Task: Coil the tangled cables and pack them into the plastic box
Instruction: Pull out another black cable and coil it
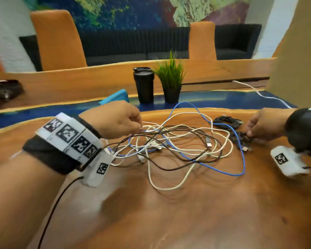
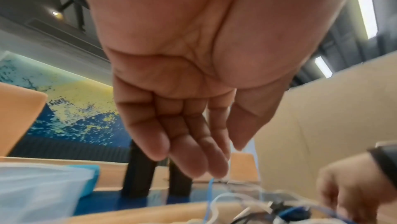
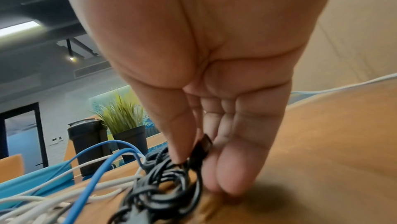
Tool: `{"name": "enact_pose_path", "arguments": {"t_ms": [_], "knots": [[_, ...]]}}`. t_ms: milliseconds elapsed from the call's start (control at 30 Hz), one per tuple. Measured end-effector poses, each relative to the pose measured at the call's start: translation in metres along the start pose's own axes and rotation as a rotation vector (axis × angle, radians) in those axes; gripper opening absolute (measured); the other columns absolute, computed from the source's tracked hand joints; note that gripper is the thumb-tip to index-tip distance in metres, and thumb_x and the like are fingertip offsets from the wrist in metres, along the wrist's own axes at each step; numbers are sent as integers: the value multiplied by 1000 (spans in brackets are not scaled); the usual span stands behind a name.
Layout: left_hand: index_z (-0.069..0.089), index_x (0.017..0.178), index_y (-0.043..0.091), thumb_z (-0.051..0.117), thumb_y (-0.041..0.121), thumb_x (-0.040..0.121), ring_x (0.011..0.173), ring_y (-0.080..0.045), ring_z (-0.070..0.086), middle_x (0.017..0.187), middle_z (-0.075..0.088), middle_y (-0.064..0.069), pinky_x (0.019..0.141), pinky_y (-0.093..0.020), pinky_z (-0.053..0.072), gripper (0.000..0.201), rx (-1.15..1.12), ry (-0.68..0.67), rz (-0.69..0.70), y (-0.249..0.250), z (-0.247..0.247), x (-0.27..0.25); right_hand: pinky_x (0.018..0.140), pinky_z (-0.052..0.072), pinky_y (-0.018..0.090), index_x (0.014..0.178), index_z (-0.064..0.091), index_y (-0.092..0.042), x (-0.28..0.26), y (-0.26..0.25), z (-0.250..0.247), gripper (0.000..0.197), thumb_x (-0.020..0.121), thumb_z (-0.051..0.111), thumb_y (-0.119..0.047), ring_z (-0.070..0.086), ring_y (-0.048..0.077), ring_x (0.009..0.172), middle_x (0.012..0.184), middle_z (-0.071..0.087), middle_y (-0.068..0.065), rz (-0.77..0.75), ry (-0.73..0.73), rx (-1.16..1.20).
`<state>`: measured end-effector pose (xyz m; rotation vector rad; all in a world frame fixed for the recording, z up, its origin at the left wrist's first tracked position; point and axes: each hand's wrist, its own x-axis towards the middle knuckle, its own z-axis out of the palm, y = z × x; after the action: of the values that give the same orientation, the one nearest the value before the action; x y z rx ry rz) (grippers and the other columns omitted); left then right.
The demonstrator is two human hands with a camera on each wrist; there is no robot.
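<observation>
A tangle of white, black and blue cables (image 1: 178,144) lies on the wooden table (image 1: 187,212). My left hand (image 1: 139,125) reaches into its left side, fingertips at a white strand. In the left wrist view the left hand (image 2: 223,163) has nearly straight fingers and the thumb held apart, with a blue strand (image 2: 210,187) just below. My right hand (image 1: 249,133) pinches the plug of a small black cable bundle (image 1: 241,139) at the tangle's right; thumb and fingers hold the plug (image 3: 201,149). A translucent plastic box (image 2: 32,190) stands to the left, hidden in the head view.
A second black coil (image 1: 226,121) lies behind the right hand. A black tumbler (image 1: 144,85) and a potted plant (image 1: 171,81) stand behind the tangle, beside a blue lid (image 1: 115,97). A cardboard box (image 1: 298,51) rises at the right, with a white cable (image 1: 262,95) by it.
</observation>
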<state>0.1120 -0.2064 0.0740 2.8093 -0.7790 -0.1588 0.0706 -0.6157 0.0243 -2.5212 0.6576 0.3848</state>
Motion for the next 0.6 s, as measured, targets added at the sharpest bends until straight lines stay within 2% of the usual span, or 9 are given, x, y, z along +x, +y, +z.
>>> {"name": "enact_pose_path", "arguments": {"t_ms": [67,133,200,267,367,467,533,600], "knots": [[71,88,30,64,28,88,73,-6,66,77,73,10,74,-30,55,7,44,-20,-26,-15,-3,3,48,48,26,88,72,-2,1,-8,-3,7,89,67,-7,60,24,54,63,68,13,2,61,-68],[73,90,27,66,23,86,75,-10,66,80,73,5,74,-29,54,9,105,-35,-58,-27,-2,5,51,51,30,80,74,-6,0,-21,-11,14,87,70,-18,62,25,53,58,67,8,-39,216,-272],[73,91,26,67,22,85,79,-13,63,84,72,5,71,-27,50,10,176,-48,-74,-34,2,9,60,55,33,75,73,-15,-11,-43,-17,19,87,69,-29,67,20,59,61,68,2,-153,360,-451],[73,91,28,67,26,84,81,-12,63,82,69,10,70,-26,47,10,237,-66,-62,-36,9,12,68,54,34,76,72,-21,-28,-65,-17,16,87,69,-33,67,16,65,67,69,-1,-312,383,-373],[71,94,30,69,26,86,80,-7,58,79,63,16,72,-25,44,9,236,-138,-24,-23,17,12,74,55,36,85,73,-28,-62,-98,-2,6,86,70,-33,67,12,72,76,72,-6,-543,266,-271],[69,99,24,69,20,85,81,-11,58,89,66,8,76,-29,50,15,237,-152,31,-11,22,9,79,53,28,94,73,-33,-102,-129,26,9,85,71,-36,65,4,81,86,72,-13,-753,39,-353],[65,101,25,70,20,83,83,-14,59,91,66,7,75,-29,51,19,240,-149,48,-11,25,7,76,48,22,103,70,-37,-118,-142,49,23,81,73,-43,63,2,86,93,69,-17,-818,-67,-560],[61,107,26,74,27,81,85,-14,57,94,64,8,74,-28,47,29,265,-201,18,-14,31,3,77,47,26,111,66,-37,-121,-145,73,34,80,71,-49,60,10,96,104,66,-14,-807,-112,-905]]}}
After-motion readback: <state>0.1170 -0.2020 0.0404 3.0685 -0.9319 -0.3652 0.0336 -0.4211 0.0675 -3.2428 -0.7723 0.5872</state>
